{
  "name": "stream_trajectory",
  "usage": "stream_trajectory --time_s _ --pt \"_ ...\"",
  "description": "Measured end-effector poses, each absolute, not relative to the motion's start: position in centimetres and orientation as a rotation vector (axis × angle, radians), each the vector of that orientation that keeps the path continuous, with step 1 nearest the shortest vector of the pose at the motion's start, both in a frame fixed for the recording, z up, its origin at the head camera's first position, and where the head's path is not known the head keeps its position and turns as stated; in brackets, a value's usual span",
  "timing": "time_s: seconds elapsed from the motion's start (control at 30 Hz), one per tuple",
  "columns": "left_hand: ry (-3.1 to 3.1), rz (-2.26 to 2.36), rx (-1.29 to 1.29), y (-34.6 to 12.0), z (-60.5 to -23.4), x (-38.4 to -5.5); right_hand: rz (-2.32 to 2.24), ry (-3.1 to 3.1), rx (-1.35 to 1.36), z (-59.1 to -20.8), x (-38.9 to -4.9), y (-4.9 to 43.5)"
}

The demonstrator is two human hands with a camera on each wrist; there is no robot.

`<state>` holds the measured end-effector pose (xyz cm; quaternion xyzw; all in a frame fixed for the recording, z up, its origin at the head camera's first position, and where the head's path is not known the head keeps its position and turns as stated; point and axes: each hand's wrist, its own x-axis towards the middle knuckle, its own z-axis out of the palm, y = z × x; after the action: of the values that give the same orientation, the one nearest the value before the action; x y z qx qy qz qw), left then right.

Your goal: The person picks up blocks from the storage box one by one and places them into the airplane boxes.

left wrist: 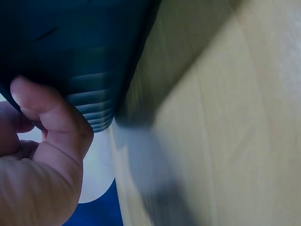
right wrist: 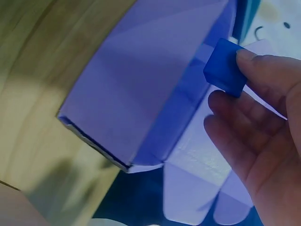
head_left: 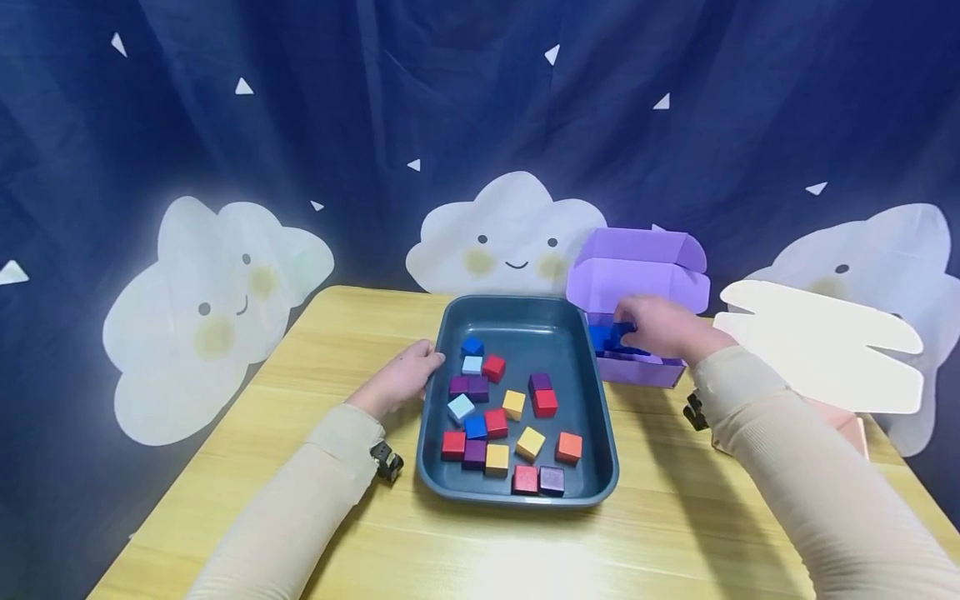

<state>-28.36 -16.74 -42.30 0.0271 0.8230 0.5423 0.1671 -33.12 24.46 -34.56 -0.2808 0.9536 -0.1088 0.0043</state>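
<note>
Currently, I see the right hand (head_left: 663, 325) pinching a blue cube (right wrist: 225, 66) at the mouth of the open purple box (head_left: 637, 372), while the left hand (head_left: 405, 375) grips the left rim of the tray (head_left: 517, 501). If that pinch slackened near the box's edge, I judge the cube could clip it and tumble; a hard tug on the rim might slide the loose cubes (head_left: 496, 423). With the tray just beside the box and a pale lid (head_left: 825, 342) rightward, I find my freest room upward.
</note>
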Motion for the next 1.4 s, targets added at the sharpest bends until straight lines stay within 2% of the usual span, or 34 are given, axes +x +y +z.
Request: stream_trajectory --time_s 0.43,0.73,1.4 --pt "2.359 1.534 0.077 -16.9 -42.1 -28.2 -0.262 2.963 -0.690 -36.9 -34.8 23.9" --pt "2.354 1.539 0.069 -16.6 -42.0 -28.0 -0.222 2.993 -0.670 -38.8 -35.2 23.6" --pt "2.381 1.524 0.059 -16.4 -42.0 -27.9 -0.367 2.984 -0.709 -39.9 -35.0 23.6"
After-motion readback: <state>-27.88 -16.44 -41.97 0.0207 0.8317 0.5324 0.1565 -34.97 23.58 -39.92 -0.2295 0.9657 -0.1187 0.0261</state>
